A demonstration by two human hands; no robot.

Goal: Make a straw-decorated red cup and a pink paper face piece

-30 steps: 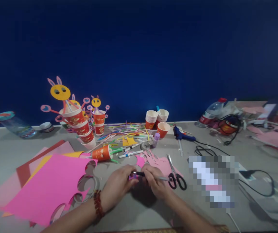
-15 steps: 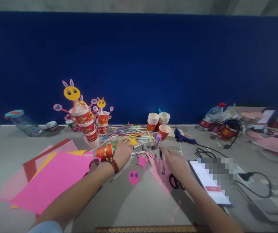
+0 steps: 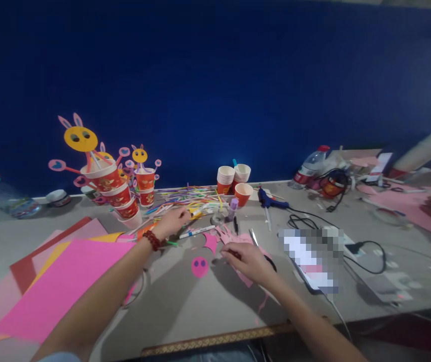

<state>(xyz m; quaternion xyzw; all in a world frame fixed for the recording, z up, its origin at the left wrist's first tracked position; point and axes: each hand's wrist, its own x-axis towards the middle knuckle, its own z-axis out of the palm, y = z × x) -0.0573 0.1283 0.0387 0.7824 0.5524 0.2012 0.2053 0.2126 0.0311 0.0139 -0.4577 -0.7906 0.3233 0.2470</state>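
Observation:
My left hand (image 3: 172, 221), with a red bead bracelet on the wrist, is over the pile of coloured paper sticks (image 3: 185, 196). Its fingers are curled closed, and what they hold, if anything, is hidden. A white marker (image 3: 197, 232) lies just right of it, and an orange paper cup (image 3: 146, 232) is partly hidden behind it. My right hand (image 3: 246, 259) hovers over pink paper scraps (image 3: 230, 235), fingers pinched together; I cannot make out anything between them. Scissors (image 3: 253, 238) lie partly under that hand. A pink paper disc (image 3: 200, 267) with two dark eyes lies between my hands.
Stacked cup figures (image 3: 114, 188) with yellow faces stand at the left, behind coloured paper sheets (image 3: 65, 286). A glue stick (image 3: 232, 208), paper cups (image 3: 243, 194) and a blue glue gun (image 3: 272, 199) stand or lie ahead. At right are a phone (image 3: 309, 261), cables and a bottle (image 3: 309, 168).
My right hand has moved down and left, closer to the pink disc. My left hand's fingers have curled in. The camera view has tilted and shifted right.

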